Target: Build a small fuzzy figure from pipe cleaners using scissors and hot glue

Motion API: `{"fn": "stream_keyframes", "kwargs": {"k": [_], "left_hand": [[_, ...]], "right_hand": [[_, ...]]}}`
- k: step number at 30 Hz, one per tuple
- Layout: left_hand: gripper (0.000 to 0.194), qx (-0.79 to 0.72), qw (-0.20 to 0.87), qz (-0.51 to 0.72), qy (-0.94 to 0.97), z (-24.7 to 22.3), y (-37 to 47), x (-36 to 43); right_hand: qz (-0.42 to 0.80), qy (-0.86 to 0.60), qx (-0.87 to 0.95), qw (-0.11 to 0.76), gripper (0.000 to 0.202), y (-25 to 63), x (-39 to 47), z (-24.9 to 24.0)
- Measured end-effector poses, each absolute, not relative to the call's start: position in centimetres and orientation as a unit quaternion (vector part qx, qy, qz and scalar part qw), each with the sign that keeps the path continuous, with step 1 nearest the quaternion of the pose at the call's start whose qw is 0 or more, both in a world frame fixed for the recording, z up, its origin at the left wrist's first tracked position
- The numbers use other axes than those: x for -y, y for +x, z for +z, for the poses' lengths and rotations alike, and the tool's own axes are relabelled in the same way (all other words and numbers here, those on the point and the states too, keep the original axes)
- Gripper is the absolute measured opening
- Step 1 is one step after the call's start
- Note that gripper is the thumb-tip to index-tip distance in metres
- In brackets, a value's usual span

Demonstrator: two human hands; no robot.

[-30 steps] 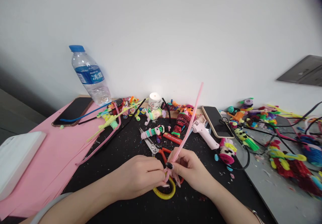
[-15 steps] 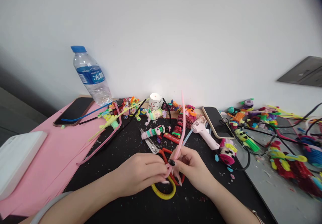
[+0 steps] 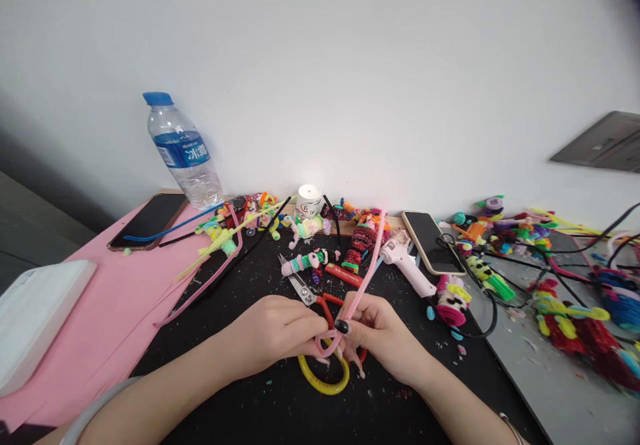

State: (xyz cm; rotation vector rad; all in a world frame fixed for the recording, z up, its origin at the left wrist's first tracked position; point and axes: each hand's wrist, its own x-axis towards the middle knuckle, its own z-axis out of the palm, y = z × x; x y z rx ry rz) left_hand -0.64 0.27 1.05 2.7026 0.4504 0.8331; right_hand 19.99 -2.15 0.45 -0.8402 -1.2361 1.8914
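A pink pipe cleaner is pinched at its lower end between the left hand and the right hand, which are brought close together over the black mat near the front edge of the table. The fingers of both hands are curled and closed on the stem, and a small pink loop is seen between the fingertips. The free length of the stem rises tilted up and to the right, its tip in front of the colourful figures at the back. Directly beneath the hands a yellow ring is laid flat on the mat, partly covered by the fingers. Scissors with red handles are placed just behind the hands. A glue gun is set to the right of the stem, beside a phone. A lit candle is positioned against the wall. A water bottle is stood at the back left, next to a second phone on the pink sheet.
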Motion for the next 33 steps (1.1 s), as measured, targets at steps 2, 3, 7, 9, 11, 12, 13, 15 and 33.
{"fn": "stream_keyframes", "kwargs": {"k": [2, 3, 7, 9, 11, 12, 13, 15, 33], "left_hand": [[0.015, -0.143, 0.121, 0.283, 0.941, 1.0, -0.6, -0.2], [0.016, -0.141, 0.118, 0.282, 0.942, 0.9, -0.7, -0.1], [0.021, -0.201, 0.131, 0.288, 0.927, 0.7, -0.8, 0.1], [0.021, -0.267, 0.129, 0.295, 0.908, 0.6, -0.9, 0.1], [0.022, -0.31, 0.122, 0.299, 0.894, 0.4, -0.9, 0.2], [0.023, -0.317, 0.122, 0.299, 0.892, 0.3, -0.8, 0.2], [0.023, -0.317, 0.124, 0.297, 0.892, 0.2, -0.8, 0.2], [0.022, -0.31, 0.132, 0.296, 0.894, 0.1, -0.7, 0.3], [0.029, -0.273, 0.085, 0.243, 0.927, 0.1, -0.2, 0.4]], "right_hand": [[0.729, -0.331, 0.485, 0.352, 0.024, 19.9, 2.2, 0.6], [0.728, -0.333, 0.487, 0.35, 0.024, 19.9, 2.2, 0.6], [0.714, -0.345, 0.482, 0.374, 0.023, 20.0, 2.1, 0.3], [0.691, -0.359, 0.472, 0.413, 0.021, 20.0, 2.1, 0.1], [0.669, -0.369, 0.466, 0.446, 0.019, 19.9, 2.2, 0.1], [0.661, -0.373, 0.465, 0.456, 0.019, 19.9, 2.2, 0.2], [0.655, -0.377, 0.466, 0.46, 0.019, 19.8, 2.3, 0.3], [0.643, -0.387, 0.477, 0.458, 0.019, 19.6, 2.4, 0.5], [0.437, -0.487, 0.664, 0.362, 0.029, 19.0, 3.2, 0.9]]}}
